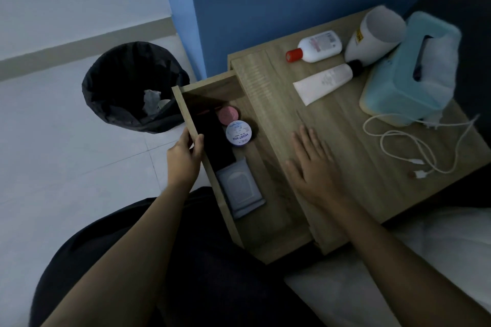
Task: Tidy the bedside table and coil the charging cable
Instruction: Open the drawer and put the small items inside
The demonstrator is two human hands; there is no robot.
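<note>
Here the bedside table (353,125) is of pale wood and stands against a blue wall (279,2), with white bedding (398,260) just beside it at the lower right. Its drawer (268,220) is pulled out toward the person. The left hand (184,156) grips the front edge of the drawer, the fingers curled over the board and the thumb on the outside. The right hand (314,167) lies flat and spread on the table top, palm down, and holds nothing.

The white charging cable (414,146) lies in loose, uncoiled loops on the right part of the top, near the front of a light blue tissue box (403,74). Behind are a white cup (372,34) lying on its side, a white bottle with a red cap (317,46) and a white tube (322,82), both lying down.

Inside the drawer there are a pink round jar (228,115), a white and blue round jar (239,133) touching it, a dark flat thing (215,141) and a grey pack of wipes (239,188).

On the pale tiled floor (66,154), left of the table, stands a bin with a black bag (130,87), with some crumpled paper in it.
</note>
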